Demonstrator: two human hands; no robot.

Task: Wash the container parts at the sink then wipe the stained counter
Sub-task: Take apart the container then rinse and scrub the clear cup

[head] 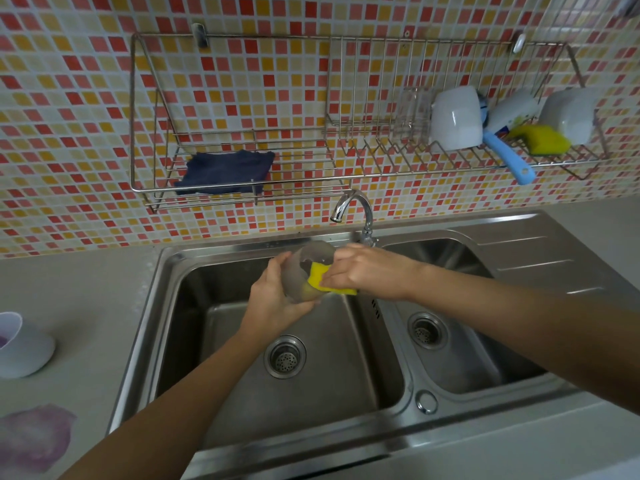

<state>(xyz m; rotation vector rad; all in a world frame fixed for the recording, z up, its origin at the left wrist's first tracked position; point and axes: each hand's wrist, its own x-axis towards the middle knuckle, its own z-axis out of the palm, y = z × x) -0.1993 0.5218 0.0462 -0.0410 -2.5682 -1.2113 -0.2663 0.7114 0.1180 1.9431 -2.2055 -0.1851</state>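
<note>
Over the left basin of the steel sink (pixel 180 282), my left hand (pixel 273 299) grips a clear, greyish container (pixel 304 265), tilted with its mouth facing right. My right hand (pixel 363 270) pinches a yellow sponge (pixel 320 277) and presses it into the container's mouth. A white container part (pixel 20 348) lies on its side on the counter at the far left. Below it a purple stain (pixel 34 434) spreads over the counter (pixel 79 306).
The chrome tap (pixel 353 209) stands behind my hands, and no water is visible. A wall rack (pixel 242 181) holds a dark blue cloth (pixel 225 171), white cups (pixel 455 117), a blue-handled brush (pixel 509 157) and a second yellow sponge (pixel 540 138). The right basin (pixel 460 341) has a drain.
</note>
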